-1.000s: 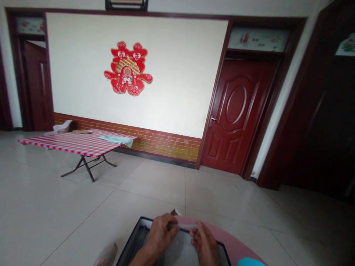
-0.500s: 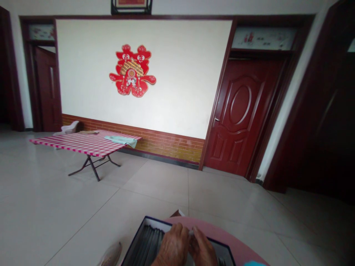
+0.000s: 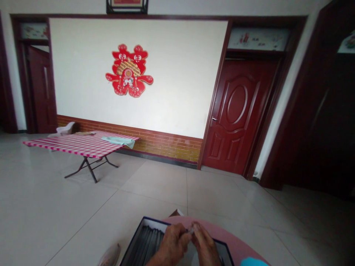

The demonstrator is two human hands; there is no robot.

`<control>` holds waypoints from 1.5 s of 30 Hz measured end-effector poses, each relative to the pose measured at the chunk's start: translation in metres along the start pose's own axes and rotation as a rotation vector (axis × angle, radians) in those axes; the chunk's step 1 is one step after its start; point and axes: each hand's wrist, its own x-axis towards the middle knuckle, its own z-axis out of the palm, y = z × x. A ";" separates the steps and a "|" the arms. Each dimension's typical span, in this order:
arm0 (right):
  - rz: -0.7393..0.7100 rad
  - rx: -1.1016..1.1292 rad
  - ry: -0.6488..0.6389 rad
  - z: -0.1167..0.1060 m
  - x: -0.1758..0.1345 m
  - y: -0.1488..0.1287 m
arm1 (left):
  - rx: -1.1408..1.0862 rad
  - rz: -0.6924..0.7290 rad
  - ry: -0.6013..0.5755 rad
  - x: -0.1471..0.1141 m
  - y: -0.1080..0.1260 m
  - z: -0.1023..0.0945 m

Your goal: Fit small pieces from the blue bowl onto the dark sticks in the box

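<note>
Over a dark-edged tray (image 3: 132,240) at the bottom of the view, my two hands meet. My left hand (image 3: 174,242) is closed, thumb and fingers pinched toward the right. Facing it, my right hand (image 3: 204,242) pinches too. Between the fingertips shows a small pale, clear-looking piece (image 3: 190,231), too small to name. Several dark, slender rods (image 3: 148,242) lie side by side in the tray's left part. The tray's right part is mostly hidden by my hands.
The tray stands on a round pink tabletop (image 3: 235,240), with a bright blue thing (image 3: 253,262) at its right edge. A shoe (image 3: 111,255) is on the floor at left. Farther off stands a folding table (image 3: 80,144) with a checked cloth. A red door (image 3: 235,114) is shut.
The view has turned slightly right. My fingertips have drawn a little apart, so the small pale piece between them shows more. The blue thing shows more at the lower right.
</note>
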 end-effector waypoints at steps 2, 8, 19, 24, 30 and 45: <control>-0.047 -0.063 -0.033 0.000 -0.003 -0.007 | -0.276 -0.180 -0.162 0.002 0.005 -0.002; -0.059 0.127 -0.331 0.004 0.001 0.001 | -0.663 -0.332 -0.397 0.003 0.008 -0.010; 0.211 0.526 -0.175 0.006 0.010 0.026 | 0.488 0.268 0.067 -0.001 0.003 0.000; 0.225 0.529 -0.144 0.006 0.008 0.034 | 0.895 0.240 0.030 -0.010 0.014 0.001; 0.082 0.487 -0.081 0.015 0.004 0.043 | 0.858 0.309 0.103 -0.018 0.003 0.001; 0.036 0.392 -0.308 0.017 0.008 0.020 | -0.401 -0.195 -0.281 0.001 -0.010 -0.012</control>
